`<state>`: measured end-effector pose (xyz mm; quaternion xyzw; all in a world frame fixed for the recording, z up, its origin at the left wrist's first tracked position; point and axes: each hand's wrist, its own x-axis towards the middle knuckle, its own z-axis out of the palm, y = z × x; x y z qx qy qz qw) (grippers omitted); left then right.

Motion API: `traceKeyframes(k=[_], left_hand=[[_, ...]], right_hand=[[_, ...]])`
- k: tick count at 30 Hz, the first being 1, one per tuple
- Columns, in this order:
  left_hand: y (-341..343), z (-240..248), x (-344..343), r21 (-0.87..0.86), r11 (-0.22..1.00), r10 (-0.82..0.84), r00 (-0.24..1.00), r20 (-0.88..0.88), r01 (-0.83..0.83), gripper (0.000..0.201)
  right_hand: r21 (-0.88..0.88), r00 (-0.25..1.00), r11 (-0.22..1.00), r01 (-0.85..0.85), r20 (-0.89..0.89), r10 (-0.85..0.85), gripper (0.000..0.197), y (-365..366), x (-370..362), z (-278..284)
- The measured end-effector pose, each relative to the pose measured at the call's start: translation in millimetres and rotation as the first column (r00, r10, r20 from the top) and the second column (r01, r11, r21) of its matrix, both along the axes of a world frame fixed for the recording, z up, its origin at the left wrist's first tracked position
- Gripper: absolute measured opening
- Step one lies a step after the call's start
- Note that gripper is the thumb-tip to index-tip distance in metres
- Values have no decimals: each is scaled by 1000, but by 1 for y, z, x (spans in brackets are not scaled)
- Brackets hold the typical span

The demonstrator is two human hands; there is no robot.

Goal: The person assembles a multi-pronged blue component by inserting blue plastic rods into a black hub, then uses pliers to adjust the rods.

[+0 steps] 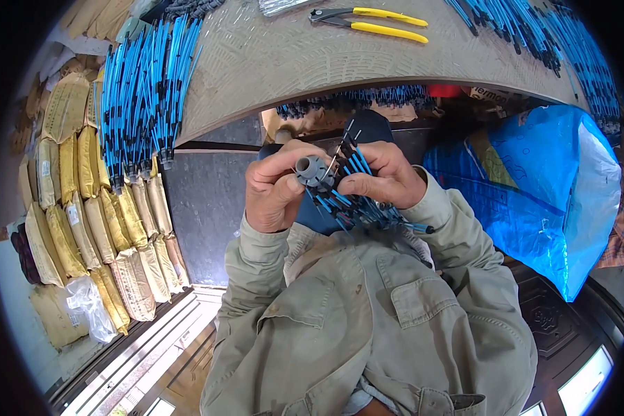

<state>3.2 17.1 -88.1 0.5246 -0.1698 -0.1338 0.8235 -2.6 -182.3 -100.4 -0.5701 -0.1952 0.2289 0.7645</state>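
Note:
My left hand [273,186] grips a grey plastic hub [315,173] with a round hollow end facing up. Slim blue ribs with black fittings [357,162] fan out around the hub and hang down toward my lap. My right hand [387,179] is closed around several of these ribs just right of the hub, thumb pressed toward my left hand. A thin metal wire or pin [338,150] shows between the two hands; which fingers hold it is hard to make out. Parts of the ribs are hidden behind my fingers.
Beyond my hands is a worktable [277,62] with a curved near edge. Yellow-handled nippers [371,24] lie on it. Bundles of blue ribs [145,90] hang over its left side; more ribs [513,31] lie right. Wrapped packages [83,166] stack left; a blue sack [534,187] stands right.

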Motion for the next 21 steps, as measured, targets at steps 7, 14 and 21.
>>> traceKeyframes(k=[7, 14, 21], left_hand=[[3, 1, 5, 97, 994, -54, 999, -5, 54, 42], [4, 9, 6, 155, 984, -93, 996, 14, 89, 39], [1, 14, -1, 64, 994, -78, 993, -92, 84, 37]], right_hand=[[125, 993, 991, -45, -103, 58, 27, 14, 0, -22], [368, 996, 930, -19, -74, 50, 32, 17, 4, -17], [170, 994, 985, -40, -97, 57, 35, 15, 2, -7]])
